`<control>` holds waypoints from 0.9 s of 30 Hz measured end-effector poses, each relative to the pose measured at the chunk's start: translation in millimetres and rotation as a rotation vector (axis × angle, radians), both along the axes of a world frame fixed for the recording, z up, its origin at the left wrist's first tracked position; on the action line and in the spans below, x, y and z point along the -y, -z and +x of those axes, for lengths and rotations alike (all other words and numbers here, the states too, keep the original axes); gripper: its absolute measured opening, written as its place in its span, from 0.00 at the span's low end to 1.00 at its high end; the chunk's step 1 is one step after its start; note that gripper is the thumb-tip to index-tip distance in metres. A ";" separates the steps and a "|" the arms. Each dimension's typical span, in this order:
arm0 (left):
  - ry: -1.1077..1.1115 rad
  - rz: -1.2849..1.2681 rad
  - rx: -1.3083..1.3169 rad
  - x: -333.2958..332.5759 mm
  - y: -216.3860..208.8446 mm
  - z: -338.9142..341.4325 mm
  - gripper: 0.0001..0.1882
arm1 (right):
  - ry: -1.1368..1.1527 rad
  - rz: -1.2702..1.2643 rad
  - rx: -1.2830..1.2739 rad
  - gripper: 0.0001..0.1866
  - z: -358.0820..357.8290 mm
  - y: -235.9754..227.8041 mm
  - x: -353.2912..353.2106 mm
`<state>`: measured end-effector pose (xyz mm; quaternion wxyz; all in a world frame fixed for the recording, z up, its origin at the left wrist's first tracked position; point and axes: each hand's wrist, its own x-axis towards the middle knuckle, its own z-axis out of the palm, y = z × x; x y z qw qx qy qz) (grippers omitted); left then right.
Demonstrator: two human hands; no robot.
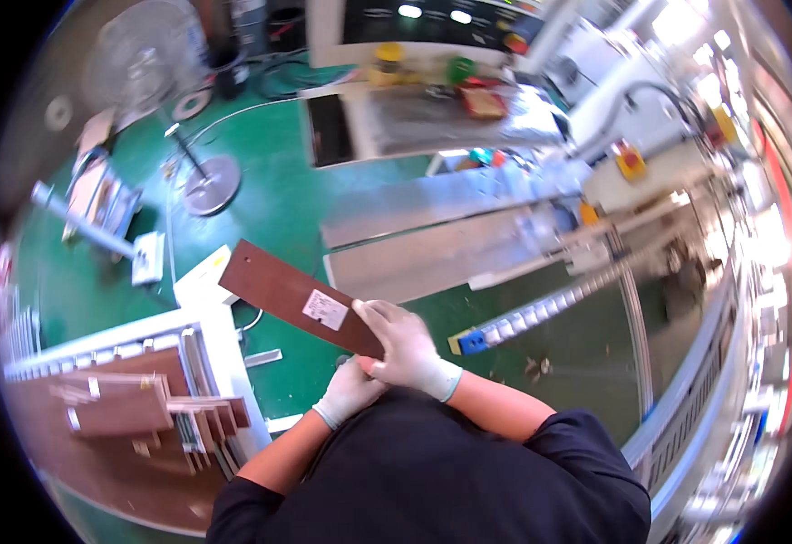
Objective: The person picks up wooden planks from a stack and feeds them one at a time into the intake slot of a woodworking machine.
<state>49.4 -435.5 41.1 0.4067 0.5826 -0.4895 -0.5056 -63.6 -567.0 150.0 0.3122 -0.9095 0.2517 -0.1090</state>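
A long, narrow brown board (282, 297) with a white printed label sticks out in front of my body, slanting up toward the left. Near its far end is a small hole. My right hand (407, 352), in a white glove, grips the board's near end, thumb side by the label. My left hand (350, 392), gloved in white too, is closed at the lower near corner of the board; its fingertips are partly hidden beneath it.
At the left, brown panels (115, 403) lie stacked on a white-framed table (246, 399). A fan (210, 186) stands beyond on the green floor. Ahead are long bench surfaces (432, 254) and a roller rail (541, 317) with a blue end. Metal machine framing (686, 408) runs along the right.
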 end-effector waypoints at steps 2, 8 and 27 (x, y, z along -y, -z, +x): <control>0.230 -0.044 0.175 26.4 -34.2 -5.8 0.17 | 0.150 -0.028 0.080 0.44 -48.8 2.7 11.7; 0.183 -0.340 0.347 107.4 -60.8 -5.1 0.22 | 0.720 -0.322 -0.068 0.39 -226.7 29.3 33.6; 0.046 -0.264 1.168 218.2 -5.7 -29.4 0.33 | 1.050 -0.568 -0.218 0.26 -360.7 104.7 193.7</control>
